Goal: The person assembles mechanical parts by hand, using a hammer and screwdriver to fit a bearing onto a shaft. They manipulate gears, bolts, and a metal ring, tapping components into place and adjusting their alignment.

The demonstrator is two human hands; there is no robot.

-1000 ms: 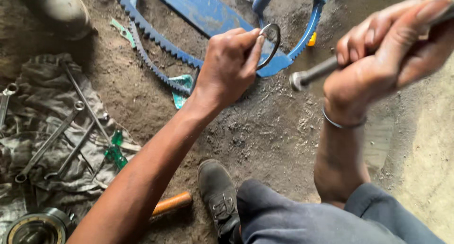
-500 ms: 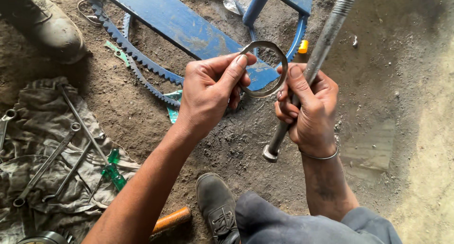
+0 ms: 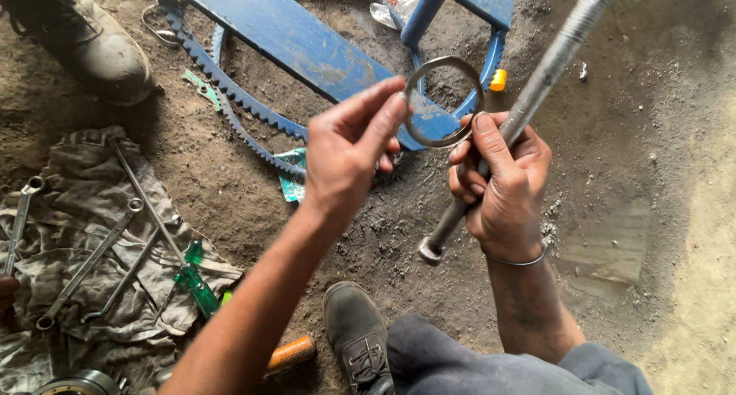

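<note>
Floor: bare, dark packed-earth ground (image 3: 613,234) strewn with grit, paler and sunlit toward the right edge.
Far left: a crumpled grey cloth (image 3: 77,211) spread on the ground, carrying several long steel spanners (image 3: 84,265) and a green-handled screwdriver (image 3: 198,284).
Upper left: a worn brown boot (image 3: 92,42); beside it a blue toothed belt (image 3: 230,104) snaking across the dirt.
Top centre: a blue painted metal frame (image 3: 307,42) lying flat.
Left hand (image 3: 349,154): closed, thumb and fingers pinching the thin grey metal ring (image 3: 443,101), held upright above the frame.
Right hand (image 3: 502,177): gripping the long grey steel bolt (image 3: 529,108), tilted, its head low; the forefinger touches the ring.
Bottom centre: a black shoe (image 3: 356,337) and an orange handle (image 3: 290,354).
</note>
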